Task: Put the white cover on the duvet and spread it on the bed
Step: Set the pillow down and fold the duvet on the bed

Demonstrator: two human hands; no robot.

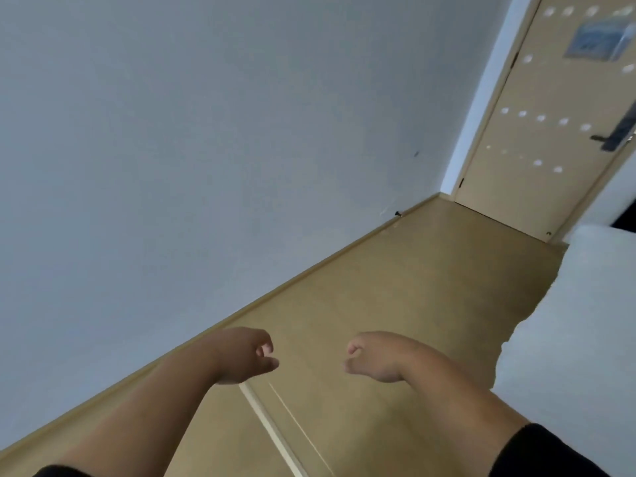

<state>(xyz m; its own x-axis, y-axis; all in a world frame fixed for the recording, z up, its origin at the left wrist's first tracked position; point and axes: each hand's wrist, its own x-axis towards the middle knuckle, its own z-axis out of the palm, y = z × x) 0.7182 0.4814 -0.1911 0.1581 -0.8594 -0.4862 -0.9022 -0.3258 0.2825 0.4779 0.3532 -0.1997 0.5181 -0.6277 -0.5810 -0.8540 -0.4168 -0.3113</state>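
Note:
White bedding [578, 315] fills the right edge of the head view, hanging down over the side of the bed to the floor; I cannot tell cover from duvet. My left hand [247, 356] and my right hand [375, 356] are stretched out in front of me over the floor, about a hand's width apart. Both have loosely curled fingers and hold nothing. Neither hand touches the bedding, which lies to the right of my right arm.
A pale wall [172, 149] runs along the left with a wooden skirting board [309, 270]. Tan wooden floor [413, 287] leads to a closed beige door [550, 132] with a dark handle at the far right.

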